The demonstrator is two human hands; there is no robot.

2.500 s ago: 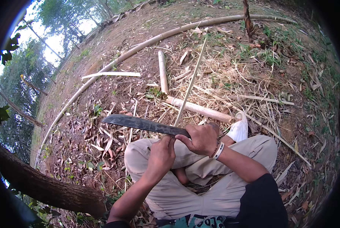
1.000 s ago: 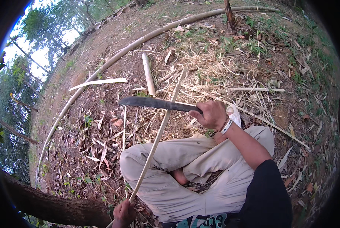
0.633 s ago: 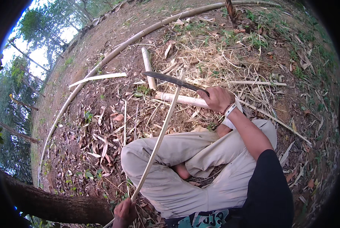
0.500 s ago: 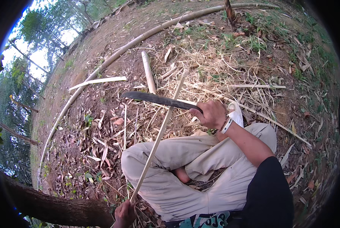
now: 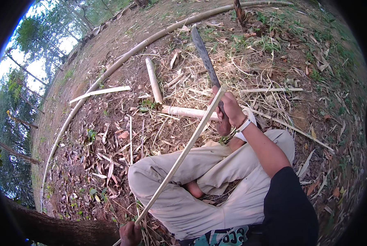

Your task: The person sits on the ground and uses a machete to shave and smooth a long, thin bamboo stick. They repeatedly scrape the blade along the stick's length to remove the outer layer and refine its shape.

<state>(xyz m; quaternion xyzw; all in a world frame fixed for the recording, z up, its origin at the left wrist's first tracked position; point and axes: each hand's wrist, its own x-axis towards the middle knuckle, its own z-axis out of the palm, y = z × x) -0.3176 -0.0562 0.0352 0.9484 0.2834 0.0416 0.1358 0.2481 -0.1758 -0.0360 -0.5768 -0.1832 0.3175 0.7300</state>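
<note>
A long, pale strip of split bamboo (image 5: 178,160) slants across my right-bent lap, from the lower left up toward the middle. My left hand (image 5: 130,234) is closed round its lower end, at the bottom edge. In my right hand (image 5: 233,110) is the handle of a machete (image 5: 205,57), its dark blade pointing up and away from me. The strip's far end crosses just in front of that hand; whether they touch, I cannot tell. Behind the strip, a thicker piece of bamboo (image 5: 187,111) lies on the ground.
Curly pale shavings (image 5: 249,69) cover the ground ahead. A short bamboo piece (image 5: 154,80), a flat strip (image 5: 101,93) and a long curved pole (image 5: 150,39) lie beyond. Dry leaves (image 5: 109,164) spread to the left. A tree trunk (image 5: 64,226) runs along the lower left.
The machete has swung from lying across the strip, pointing left, to pointing away from me. The strip's far end has tilted to the right, near my right hand.
</note>
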